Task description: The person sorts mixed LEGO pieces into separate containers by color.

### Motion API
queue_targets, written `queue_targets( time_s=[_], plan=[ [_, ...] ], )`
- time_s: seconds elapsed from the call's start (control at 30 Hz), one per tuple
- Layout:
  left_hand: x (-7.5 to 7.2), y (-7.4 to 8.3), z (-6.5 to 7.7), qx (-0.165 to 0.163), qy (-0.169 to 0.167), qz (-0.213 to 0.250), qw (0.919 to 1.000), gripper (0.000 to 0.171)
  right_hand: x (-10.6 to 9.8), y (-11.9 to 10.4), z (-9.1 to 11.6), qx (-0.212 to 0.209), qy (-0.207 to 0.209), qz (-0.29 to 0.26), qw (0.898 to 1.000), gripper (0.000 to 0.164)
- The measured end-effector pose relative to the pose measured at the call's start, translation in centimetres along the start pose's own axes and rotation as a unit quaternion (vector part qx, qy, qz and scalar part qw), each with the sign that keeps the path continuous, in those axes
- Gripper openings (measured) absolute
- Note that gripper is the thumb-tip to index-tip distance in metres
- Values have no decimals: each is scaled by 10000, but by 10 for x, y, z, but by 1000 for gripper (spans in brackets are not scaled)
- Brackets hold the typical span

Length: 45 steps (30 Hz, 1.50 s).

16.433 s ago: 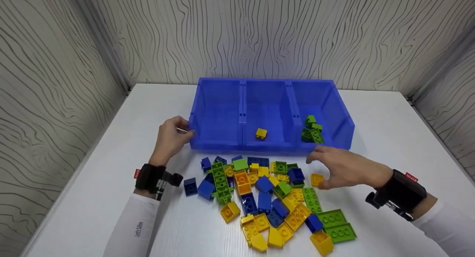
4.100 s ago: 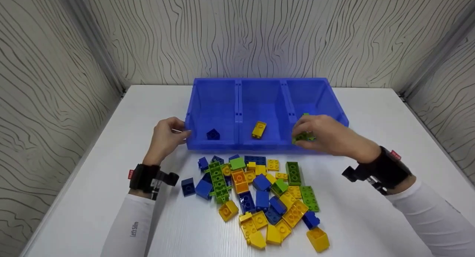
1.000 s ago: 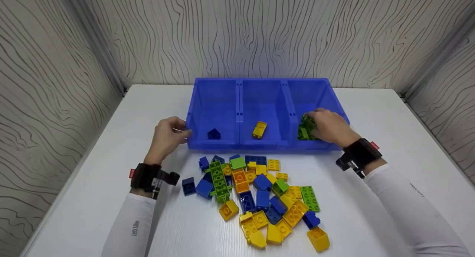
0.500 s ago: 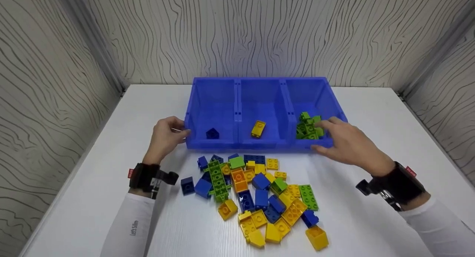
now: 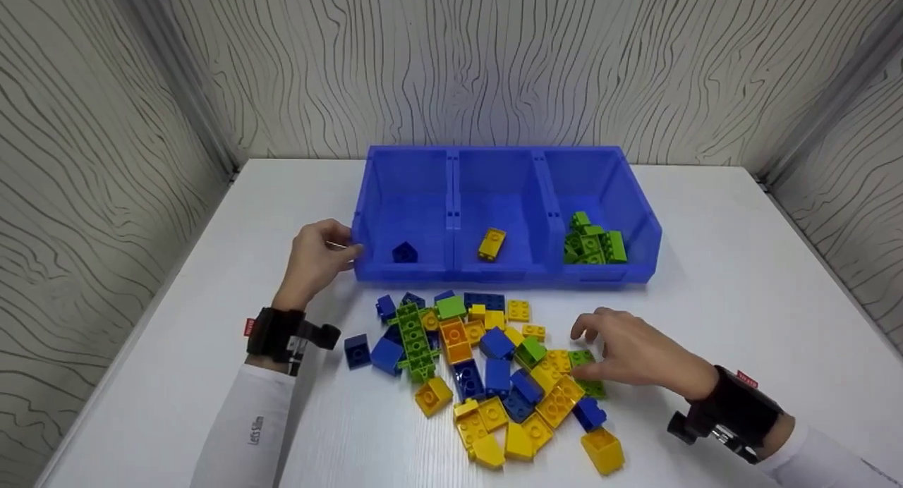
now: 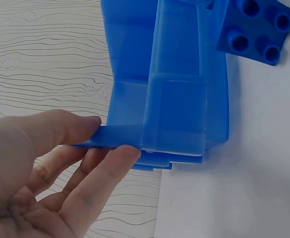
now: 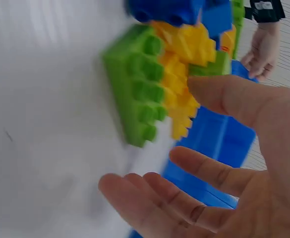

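Observation:
My left hand [image 5: 316,262] pinches the left wall of the blue three-compartment bin [image 5: 402,273], thumb on one side and fingers on the other in the left wrist view. My right hand [image 5: 633,350] hovers over the right side of the brick pile, thumb and fingers spread. Below it lies a studded green brick [image 7: 127,84], partly covered by the hand in the head view. Nothing is between the right fingers. A dark blue brick [image 5: 404,252] lies in the left compartment, yellow bricks [image 5: 492,244] in the middle one, several green bricks [image 5: 591,248] in the right one.
Loose blue, yellow and green bricks lie mixed in front of the bin on the white table [image 5: 367,438]. A long green piece [image 5: 416,343] with side clips sits at the pile's left. A yellow brick [image 5: 602,451] lies apart at the front right. A patterned panel [image 5: 451,65] stands behind.
My right hand has left the right compartment and come forward over the pile's right side. Over the longer span, green bricks from the pile joined that compartment. The left hand stayed at the bin.

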<state>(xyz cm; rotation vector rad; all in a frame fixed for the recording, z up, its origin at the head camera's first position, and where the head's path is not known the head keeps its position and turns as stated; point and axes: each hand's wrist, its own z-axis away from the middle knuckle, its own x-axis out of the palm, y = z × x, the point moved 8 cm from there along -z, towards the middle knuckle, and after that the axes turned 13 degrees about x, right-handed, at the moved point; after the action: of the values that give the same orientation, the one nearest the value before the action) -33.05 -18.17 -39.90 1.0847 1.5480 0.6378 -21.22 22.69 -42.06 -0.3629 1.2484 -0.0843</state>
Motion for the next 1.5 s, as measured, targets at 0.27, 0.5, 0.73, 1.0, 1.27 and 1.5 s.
queue_targets(
  time_s=[0.27, 0.5, 0.73, 1.0, 1.27, 1.5],
  plan=[
    [0, 1, 0, 19, 52, 19, 10000, 17, -1, 20, -7, 310, -127, -39, 9994, 45],
    [0, 0, 0, 6, 2, -14, 10000, 19, -18, 33, -3, 405, 341, 100, 9985, 51],
    [0, 2, 1, 59, 2, -7, 10000, 19, -12, 29, 7, 895, 363, 255, 9950, 70],
    [-1, 4, -1, 87, 35, -14, 10000, 19, 2, 25, 3, 881, 93, 248, 9958, 36],
    [-1, 5, 1, 113, 8, 12, 9999, 18, -51, 7, -4, 318, 780, 123, 9964, 35],
    [-2, 3, 2, 83, 39, 61, 9999, 18, -103, -4, -32, 11, 1329, 280, 9907, 38]
  ],
)
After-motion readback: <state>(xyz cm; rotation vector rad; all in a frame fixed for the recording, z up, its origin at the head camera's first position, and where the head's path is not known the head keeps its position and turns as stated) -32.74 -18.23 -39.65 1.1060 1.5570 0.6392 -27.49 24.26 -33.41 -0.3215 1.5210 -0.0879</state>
